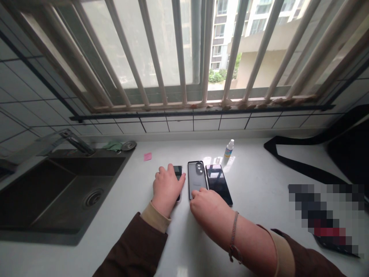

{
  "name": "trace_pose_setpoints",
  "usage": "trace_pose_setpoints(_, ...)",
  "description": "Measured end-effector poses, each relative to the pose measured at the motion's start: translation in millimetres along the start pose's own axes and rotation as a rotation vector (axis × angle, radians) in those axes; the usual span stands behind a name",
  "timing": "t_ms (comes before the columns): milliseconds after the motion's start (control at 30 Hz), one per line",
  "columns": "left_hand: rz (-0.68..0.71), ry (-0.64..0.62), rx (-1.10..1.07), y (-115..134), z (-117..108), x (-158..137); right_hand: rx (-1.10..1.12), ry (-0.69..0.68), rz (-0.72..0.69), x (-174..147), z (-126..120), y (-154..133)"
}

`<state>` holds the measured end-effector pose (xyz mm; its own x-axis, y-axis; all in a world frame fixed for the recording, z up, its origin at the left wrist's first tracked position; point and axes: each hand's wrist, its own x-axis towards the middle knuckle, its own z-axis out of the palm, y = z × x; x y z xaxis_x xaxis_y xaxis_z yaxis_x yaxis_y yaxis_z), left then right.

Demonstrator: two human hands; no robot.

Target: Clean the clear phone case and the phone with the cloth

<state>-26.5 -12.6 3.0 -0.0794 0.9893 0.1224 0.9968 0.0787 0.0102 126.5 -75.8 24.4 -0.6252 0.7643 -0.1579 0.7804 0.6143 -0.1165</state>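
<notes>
My left hand is closed over a smartphone on the white counter, its thumb along the right edge. Most of that phone is hidden beneath the palm. Just to the right lies a grey see-through phone case with a dark rim and round camera openings. My right hand has its fingers curled onto the case's lower end; the fingertips are partly hidden. Beside the case, a black smartphone rests screen up, its lower left part behind my right hand. A small white spray bottle stands upright behind it.
On the left, a dark sink with a faucet is set into the counter. A pink sticky note lies near a green cloth and a metal strainer. A black strap and a blurred-out item occupy the right.
</notes>
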Motion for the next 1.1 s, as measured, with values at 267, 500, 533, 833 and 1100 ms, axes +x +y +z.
trace_pose_setpoints(267,0.015,0.210,-0.164,-2,-10,1,-0.015,0.012,-0.011,-8,-23,9)
trace_pose_setpoints(500,0.078,-0.248,-1.079,2,-3,3,-0.047,0.166,0.014,-13,-38,4)
trace_pose_setpoints(533,0.046,-0.328,-1.205,5,-1,2,-0.043,0.192,-0.004,-13,-37,2)
trace_pose_setpoints(833,-0.255,-0.921,-2.063,8,-28,-9,0.052,0.229,-0.307,-20,-39,-20)
trace_pose_setpoints(1100,-0.217,-0.873,-2.163,7,-28,-7,0.630,0.260,-0.331,-27,-65,7)
